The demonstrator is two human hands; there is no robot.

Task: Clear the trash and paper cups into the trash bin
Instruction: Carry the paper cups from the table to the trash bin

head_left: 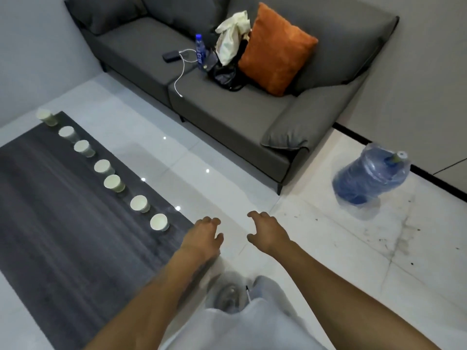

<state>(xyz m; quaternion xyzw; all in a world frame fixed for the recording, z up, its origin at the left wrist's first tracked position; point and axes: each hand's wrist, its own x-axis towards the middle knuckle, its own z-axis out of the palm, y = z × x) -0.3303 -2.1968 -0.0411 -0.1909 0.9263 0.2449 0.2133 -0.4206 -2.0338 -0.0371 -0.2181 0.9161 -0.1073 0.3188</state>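
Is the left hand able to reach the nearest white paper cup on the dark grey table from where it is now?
Probably yes. The left hand is empty, fingers loosely curled, above the table corner, and the nearest white paper cup stands just beside it with nothing between.

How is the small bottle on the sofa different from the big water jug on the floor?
The small bottle stands on the sofa seat among a bag and a cable; the water jug sits on the floor tiles. The jug is far bulkier and wrapped in clear plastic film; the bottle is slim and unwrapped. Both are blue-tinted.
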